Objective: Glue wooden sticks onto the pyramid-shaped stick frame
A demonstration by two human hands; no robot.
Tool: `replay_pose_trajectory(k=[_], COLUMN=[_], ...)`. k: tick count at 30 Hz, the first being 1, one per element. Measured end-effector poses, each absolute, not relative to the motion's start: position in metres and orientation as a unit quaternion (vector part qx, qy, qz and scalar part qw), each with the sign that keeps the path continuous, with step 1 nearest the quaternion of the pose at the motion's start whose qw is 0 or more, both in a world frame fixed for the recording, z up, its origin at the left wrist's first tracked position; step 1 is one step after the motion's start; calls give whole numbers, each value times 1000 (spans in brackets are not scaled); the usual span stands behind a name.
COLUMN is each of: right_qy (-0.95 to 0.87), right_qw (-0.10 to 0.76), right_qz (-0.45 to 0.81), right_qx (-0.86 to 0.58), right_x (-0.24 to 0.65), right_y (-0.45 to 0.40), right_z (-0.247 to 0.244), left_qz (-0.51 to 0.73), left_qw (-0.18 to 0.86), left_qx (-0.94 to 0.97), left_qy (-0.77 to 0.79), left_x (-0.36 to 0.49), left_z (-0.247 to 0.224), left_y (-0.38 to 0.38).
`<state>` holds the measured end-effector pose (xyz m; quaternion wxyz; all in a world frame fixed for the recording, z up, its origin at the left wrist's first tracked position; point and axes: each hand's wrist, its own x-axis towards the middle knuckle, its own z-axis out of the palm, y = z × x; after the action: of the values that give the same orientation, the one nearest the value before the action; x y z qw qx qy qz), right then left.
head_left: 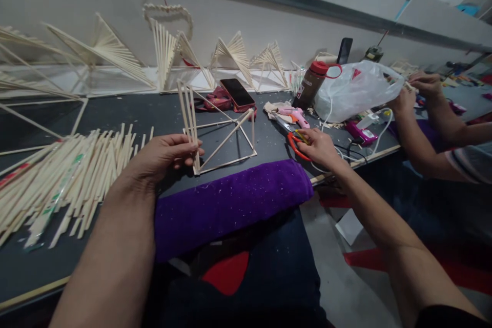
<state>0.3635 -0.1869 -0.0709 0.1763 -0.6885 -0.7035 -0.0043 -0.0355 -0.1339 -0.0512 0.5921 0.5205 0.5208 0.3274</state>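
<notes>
My left hand (175,151) pinches the near left corner of a small frame of wooden sticks (226,141), where several sticks stand upright. The frame rests on the dark table. To the right, my right hand (317,147) has its fingers closed around the orange handles of a pair of scissors (294,144); a bit of yellow shows by the fingertips. The metal blades point away toward the wall. Just beyond the scissors lies a pink glue gun (295,114). A large pile of loose wooden sticks (82,179) spreads left of my left hand.
A rolled purple cloth (234,200) lies along the table's front edge. Finished stick structures (230,59) line the wall. Behind the frame is a phone (237,95); farther right are a bottle (310,84), a plastic bag (357,89) and a co-worker's hands (415,92).
</notes>
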Motion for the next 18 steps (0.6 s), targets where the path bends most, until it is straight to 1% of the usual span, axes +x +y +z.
replay_pose_trajectory(k=[9, 15, 18], right_qy=[-676, -690, -670], right_qw=[109, 43, 47], right_qz=[-5, -41, -60], right_qx=[-729, -721, -739], right_x=[360, 352, 359], right_y=[-168, -167, -159], right_z=[-74, -58, -49], left_qz=[324, 329, 330], left_qw=[589, 591, 590], left_qx=[515, 510, 513], left_qy=[531, 531, 529], left_x=[-35, -33, -32], left_z=[-52, -50, -49], left_y=[-135, -136, -136])
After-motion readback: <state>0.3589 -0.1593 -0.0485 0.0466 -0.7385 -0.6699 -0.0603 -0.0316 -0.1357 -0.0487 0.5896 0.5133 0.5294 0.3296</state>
